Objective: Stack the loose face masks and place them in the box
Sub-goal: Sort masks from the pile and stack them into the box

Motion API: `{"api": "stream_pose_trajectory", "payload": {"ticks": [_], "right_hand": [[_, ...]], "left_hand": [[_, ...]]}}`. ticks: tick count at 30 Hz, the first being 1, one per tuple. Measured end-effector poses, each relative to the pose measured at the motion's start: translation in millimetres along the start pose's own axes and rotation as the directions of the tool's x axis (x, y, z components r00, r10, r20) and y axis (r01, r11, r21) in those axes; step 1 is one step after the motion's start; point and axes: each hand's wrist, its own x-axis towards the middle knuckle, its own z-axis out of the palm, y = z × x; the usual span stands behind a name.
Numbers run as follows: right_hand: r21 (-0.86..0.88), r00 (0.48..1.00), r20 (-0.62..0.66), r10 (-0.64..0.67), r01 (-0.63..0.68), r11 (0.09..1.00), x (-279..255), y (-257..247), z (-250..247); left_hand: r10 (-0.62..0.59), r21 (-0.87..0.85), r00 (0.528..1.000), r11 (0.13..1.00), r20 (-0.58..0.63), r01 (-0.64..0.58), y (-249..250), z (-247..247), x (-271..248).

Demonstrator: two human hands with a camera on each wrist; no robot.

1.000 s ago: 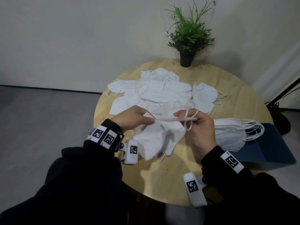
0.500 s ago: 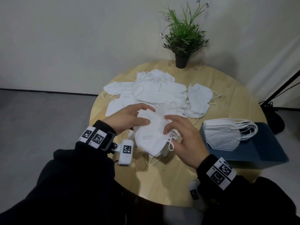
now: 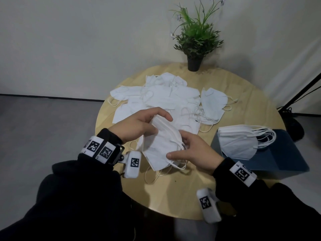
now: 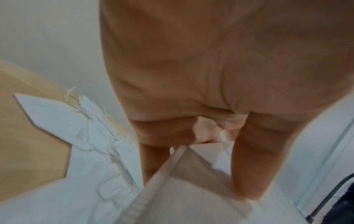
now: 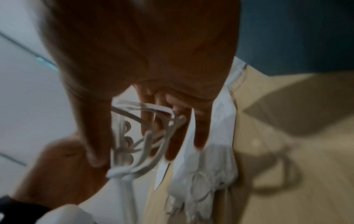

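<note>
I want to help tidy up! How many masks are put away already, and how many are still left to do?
Some are done: a neat stack of masks already sits in the blue box. Right now the left hand and right hand hold a small bundle of masks over the table, squaring it up. Still left: a loose pile of masks farther back. I can't count them exactly.

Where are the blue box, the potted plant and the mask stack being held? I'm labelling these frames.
blue box [image 3: 278, 153], head view, bare top right of the masks.
potted plant [image 3: 194, 64], head view, dark pot.
held mask stack [image 3: 161, 146], head view, flat white face between both hands.
</note>
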Motion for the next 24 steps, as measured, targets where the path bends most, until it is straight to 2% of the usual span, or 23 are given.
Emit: {"api": "stream_pose_trajectory", "payload": {"ticks": [2, 4, 6, 8, 10, 11, 12, 14, 16, 19, 22, 24], "right_hand": [[0.075, 0.997, 0.003, 0.083, -0.083, 0.994, -5, -1, 1], [0.1, 0.988, -0.065, 0.143, -0.137, 0.986, -9, -2, -3], [0.209, 0.964, -0.159, 0.212, -0.177, 0.962, -9, -2, -12], [0.422, 0.941, -0.208, 0.268, -0.161, 0.892, -11, -9, -20], [0.65, 0.937, -0.192, 0.29, -0.1, 0.753, -15, -18, -26], [0.688, 0.944, -0.195, 0.266, -0.061, 0.723, -18, -23, -28], [0.655, 0.948, -0.234, 0.214, -0.008, 0.755, -20, -26, -30], [0.418, 0.92, -0.388, 0.057, 0.12, 0.9, -29, -32, -37], [0.223, 0.846, -0.528, -0.073, 0.221, 0.949, -42, -39, -52], [0.119, 0.682, -0.714, -0.157, 0.339, 0.933, -61, -46, -85], [0.091, 0.551, -0.821, -0.151, 0.387, 0.918, -74, -42, -117], [0.079, 0.486, -0.866, -0.121, 0.372, 0.925, -81, -36, -134]], "left_hand": [[0.012, 0.009, 1.0, 1.0, 0.006, -0.012, -1, 0, 1], [0.002, 0.054, 1.0, 0.999, -0.009, -0.002, -4, -4, 0], [-0.01, 0.138, 1.0, 0.99, -0.029, 0.014, -8, -8, -1], [-0.027, 0.197, 0.999, 0.98, -0.045, 0.035, -12, -11, -3], [-0.021, 0.177, 0.997, 0.984, -0.069, 0.033, -10, -8, -4], [-0.005, 0.158, 0.996, 0.987, -0.088, 0.019, -7, -3, -4], [0.02, 0.15, 0.993, 0.989, -0.114, -0.003, -2, 3, -5], [0.094, 0.175, 0.98, 0.983, -0.174, -0.063, 10, 15, -3], [0.183, 0.247, 0.955, 0.961, -0.235, -0.123, 28, 29, 0], [0.348, 0.399, 0.902, 0.888, -0.256, -0.229, 58, 57, 9], [0.469, 0.514, 0.858, 0.8, -0.211, -0.311, 85, 95, 29], [0.481, 0.556, 0.858, 0.769, -0.178, -0.316, 89, 122, 46]]}}
